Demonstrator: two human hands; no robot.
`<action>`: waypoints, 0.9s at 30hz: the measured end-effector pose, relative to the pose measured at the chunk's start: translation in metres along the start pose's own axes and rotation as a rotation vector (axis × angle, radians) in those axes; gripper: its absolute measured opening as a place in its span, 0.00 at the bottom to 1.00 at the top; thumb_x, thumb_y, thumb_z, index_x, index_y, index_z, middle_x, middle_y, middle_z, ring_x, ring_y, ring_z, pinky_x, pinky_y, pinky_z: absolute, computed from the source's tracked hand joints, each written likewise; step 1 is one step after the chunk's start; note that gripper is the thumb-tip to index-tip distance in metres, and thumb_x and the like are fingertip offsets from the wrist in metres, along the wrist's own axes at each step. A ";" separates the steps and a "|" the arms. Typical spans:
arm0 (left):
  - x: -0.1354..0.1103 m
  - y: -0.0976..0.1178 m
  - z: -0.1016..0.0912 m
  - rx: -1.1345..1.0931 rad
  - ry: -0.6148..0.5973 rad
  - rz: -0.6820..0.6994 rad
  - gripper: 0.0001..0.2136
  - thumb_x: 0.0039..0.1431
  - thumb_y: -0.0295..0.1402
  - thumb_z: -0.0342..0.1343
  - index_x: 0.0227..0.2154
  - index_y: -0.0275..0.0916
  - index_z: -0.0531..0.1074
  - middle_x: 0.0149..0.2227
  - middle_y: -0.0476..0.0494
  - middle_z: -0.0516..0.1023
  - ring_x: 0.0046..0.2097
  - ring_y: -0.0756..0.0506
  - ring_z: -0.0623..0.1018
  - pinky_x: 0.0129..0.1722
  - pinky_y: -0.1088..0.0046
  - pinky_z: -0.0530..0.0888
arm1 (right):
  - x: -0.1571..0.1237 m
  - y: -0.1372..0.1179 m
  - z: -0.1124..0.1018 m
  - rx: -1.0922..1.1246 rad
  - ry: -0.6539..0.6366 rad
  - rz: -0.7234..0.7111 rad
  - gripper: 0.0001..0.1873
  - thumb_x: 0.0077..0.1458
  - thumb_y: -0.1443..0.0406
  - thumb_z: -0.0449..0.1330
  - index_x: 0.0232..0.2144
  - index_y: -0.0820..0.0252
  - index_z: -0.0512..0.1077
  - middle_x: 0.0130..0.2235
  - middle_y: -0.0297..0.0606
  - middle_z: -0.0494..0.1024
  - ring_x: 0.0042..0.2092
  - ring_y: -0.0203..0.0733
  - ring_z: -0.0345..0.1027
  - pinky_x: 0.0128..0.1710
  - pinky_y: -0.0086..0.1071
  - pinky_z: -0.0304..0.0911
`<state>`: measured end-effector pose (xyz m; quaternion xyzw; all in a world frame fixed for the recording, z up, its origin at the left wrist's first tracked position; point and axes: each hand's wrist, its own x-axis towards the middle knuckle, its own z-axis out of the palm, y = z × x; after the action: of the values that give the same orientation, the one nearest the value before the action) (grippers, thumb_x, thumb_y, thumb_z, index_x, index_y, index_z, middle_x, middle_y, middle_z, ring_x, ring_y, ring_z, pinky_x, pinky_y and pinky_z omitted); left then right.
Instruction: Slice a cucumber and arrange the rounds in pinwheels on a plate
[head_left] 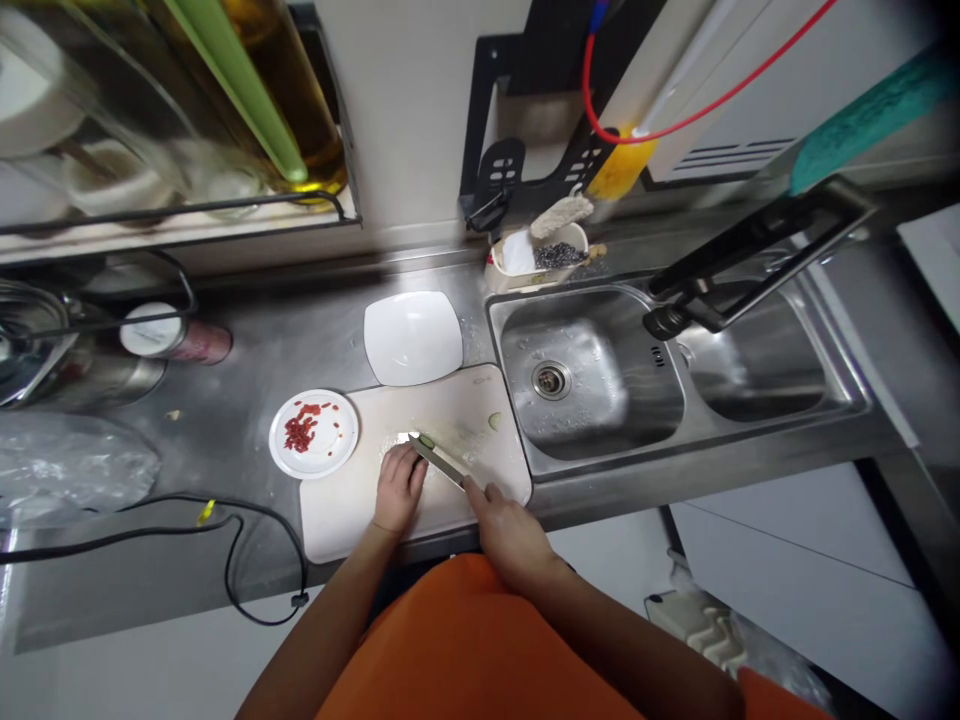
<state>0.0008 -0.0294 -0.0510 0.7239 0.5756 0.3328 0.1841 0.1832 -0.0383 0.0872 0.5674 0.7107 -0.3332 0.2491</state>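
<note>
My right hand point(504, 525) is closed round the handle of a knife point(435, 457), whose blade points up and left across the white cutting board point(352, 505). My left hand point(399, 487) rests on the board with curled fingers, pressing down on a small pale green vegetable point(426, 441) at the blade's tip. A cut green piece point(495, 421) lies near the board's right edge. Left of the board stands a small round white plate point(330, 455) with chopped red pieces point(301, 431).
A square white plate point(412, 337) sits behind the board. To the right is a double steel sink point(600, 375) with a black tap point(720, 275). A cup of utensils point(536, 257), a jar point(176, 339), a plastic bag point(67, 465) and a black cable point(232, 565) lie around.
</note>
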 end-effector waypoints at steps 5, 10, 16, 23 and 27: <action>0.000 0.000 0.000 -0.003 0.009 -0.002 0.09 0.60 0.32 0.51 0.42 0.38 0.70 0.41 0.39 0.74 0.47 0.44 0.72 0.49 0.61 0.70 | 0.002 -0.001 -0.001 -0.014 0.006 -0.006 0.27 0.59 0.75 0.41 0.60 0.59 0.53 0.43 0.47 0.72 0.38 0.43 0.72 0.32 0.28 0.62; 0.000 0.000 0.000 -0.009 0.008 -0.006 0.08 0.60 0.32 0.51 0.41 0.38 0.70 0.40 0.40 0.75 0.47 0.44 0.72 0.49 0.62 0.70 | 0.003 -0.002 -0.002 -0.011 0.011 -0.017 0.25 0.59 0.75 0.41 0.58 0.60 0.55 0.42 0.46 0.72 0.37 0.42 0.72 0.31 0.28 0.62; 0.001 0.001 0.000 -0.009 0.001 -0.025 0.07 0.61 0.32 0.51 0.40 0.38 0.70 0.39 0.40 0.75 0.46 0.44 0.72 0.48 0.63 0.70 | 0.005 -0.004 -0.004 -0.022 0.041 -0.015 0.24 0.59 0.75 0.40 0.56 0.59 0.57 0.42 0.45 0.72 0.37 0.42 0.72 0.30 0.29 0.62; 0.001 0.002 0.000 -0.013 0.009 -0.031 0.07 0.60 0.32 0.51 0.40 0.38 0.70 0.39 0.40 0.74 0.45 0.44 0.72 0.48 0.63 0.70 | 0.007 -0.005 0.000 -0.040 0.063 -0.011 0.23 0.60 0.74 0.39 0.55 0.59 0.58 0.41 0.46 0.73 0.36 0.42 0.72 0.30 0.29 0.62; 0.001 0.002 0.000 -0.018 -0.002 -0.050 0.08 0.61 0.33 0.50 0.40 0.38 0.70 0.39 0.40 0.74 0.45 0.44 0.72 0.47 0.62 0.70 | 0.009 -0.006 0.000 -0.041 0.061 -0.017 0.23 0.61 0.74 0.39 0.56 0.60 0.57 0.41 0.46 0.73 0.37 0.42 0.72 0.31 0.29 0.62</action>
<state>0.0024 -0.0287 -0.0496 0.7080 0.5903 0.3327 0.1992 0.1755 -0.0331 0.0822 0.5660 0.7294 -0.3031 0.2362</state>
